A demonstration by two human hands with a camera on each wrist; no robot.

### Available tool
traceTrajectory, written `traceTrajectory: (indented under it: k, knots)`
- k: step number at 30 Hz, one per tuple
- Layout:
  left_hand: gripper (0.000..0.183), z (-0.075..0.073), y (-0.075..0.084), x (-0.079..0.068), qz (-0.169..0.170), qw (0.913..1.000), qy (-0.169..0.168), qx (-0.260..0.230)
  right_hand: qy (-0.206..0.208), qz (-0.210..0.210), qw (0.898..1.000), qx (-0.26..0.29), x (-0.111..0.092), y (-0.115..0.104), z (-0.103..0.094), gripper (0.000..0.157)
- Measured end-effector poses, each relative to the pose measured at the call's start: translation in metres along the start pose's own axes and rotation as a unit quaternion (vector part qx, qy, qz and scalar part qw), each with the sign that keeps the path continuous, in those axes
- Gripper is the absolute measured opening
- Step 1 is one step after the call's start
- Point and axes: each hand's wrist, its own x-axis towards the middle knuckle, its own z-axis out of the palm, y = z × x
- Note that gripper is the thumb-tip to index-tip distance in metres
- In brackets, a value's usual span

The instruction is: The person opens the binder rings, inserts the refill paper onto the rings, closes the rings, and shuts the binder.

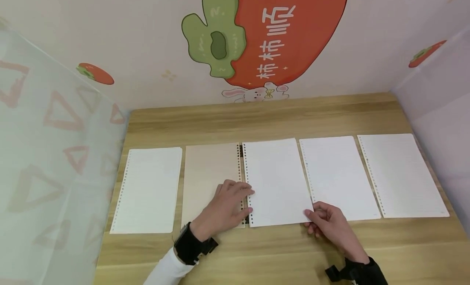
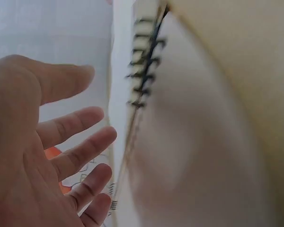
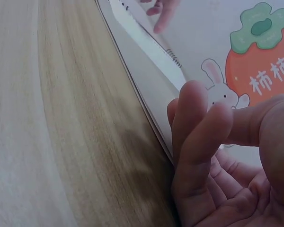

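A loose-leaf ring binder lies open mid-table, a beige sheet on its left and white punched paper on its right. Between them runs the black ring spine. My left hand reaches over the beige sheet, fingertips at the punched edge of the white paper; its fingers look loosely extended in the left wrist view, near the black rings. The lower right corner of the white paper is pinched between thumb and fingers of my right hand. How many sheets it holds cannot be told.
One punched paper stack lies left of the binder. Two more, a nearer stack and a farther stack, lie to its right. The wooden table meets walls at the back and sides.
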Motion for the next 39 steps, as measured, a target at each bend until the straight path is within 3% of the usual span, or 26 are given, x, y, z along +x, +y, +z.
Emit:
traceTrajectory:
  k: [9, 21, 39]
  knots:
    - [0.060, 0.017, 0.011, -0.017, -0.023, 0.9987, -0.013, 0.044, 0.002, -0.007, 1.000, -0.006, -0.002, -0.003, 0.002, 0.033]
    - [0.054, 0.018, 0.014, -0.020, -0.016, 0.9985, -0.002, 0.053, -0.034, -0.015, 0.999, 0.022, -0.007, -0.005, -0.001, 0.038]
    - [0.047, 0.023, 0.012, -0.020, -0.003, 0.9971, 0.008, 0.075, -0.001, -0.022, 0.999, -0.044, -0.005, 0.002, -0.004, 0.033]
